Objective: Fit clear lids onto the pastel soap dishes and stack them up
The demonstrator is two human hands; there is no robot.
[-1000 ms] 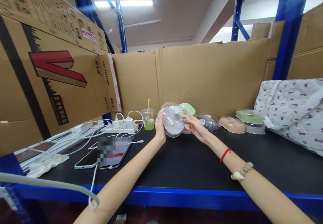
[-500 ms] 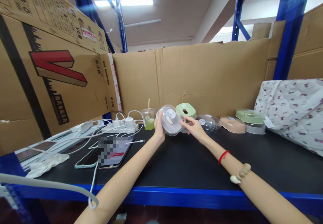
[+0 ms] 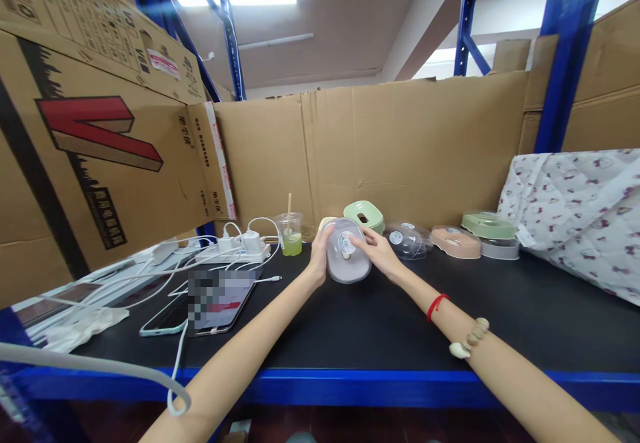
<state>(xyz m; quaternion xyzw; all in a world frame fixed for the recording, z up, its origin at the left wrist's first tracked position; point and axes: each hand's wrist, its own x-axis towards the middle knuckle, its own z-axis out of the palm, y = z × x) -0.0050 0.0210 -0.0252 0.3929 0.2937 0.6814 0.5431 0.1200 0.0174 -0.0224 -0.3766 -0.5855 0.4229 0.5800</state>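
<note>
Both my hands hold a grey rounded plastic box (image 3: pixel 349 270) with a clear domed cover and a round sticker, tilted above the black tabletop. My left hand (image 3: pixel 319 256) grips its left side. At the upper right edge is my right hand (image 3: pixel 381 252), with its thumb on the cover by the sticker. Just behind stands a light green plastic shell (image 3: pixel 367 211) with an oval hole. A cream-coloured piece (image 3: pixel 326 222) shows partly behind the box. To the right lie several clear domed covers (image 3: pixel 411 242).
A pink box (image 3: pixel 456 242) and a green box (image 3: pixel 489 225) on a grey one (image 3: pixel 501 250) sit farther right, by a patterned quilted cloth (image 3: pixel 575 223). Left are a drink cup (image 3: pixel 291 242), power strip (image 3: pixel 235 254), cables and phones (image 3: pixel 225 306). Cardboard (image 3: pixel 400 143) walls the back.
The grey box has been turned and lowered slightly in my hands. My right hand has moved from its right side onto the top, with the thumb now on the cover.
</note>
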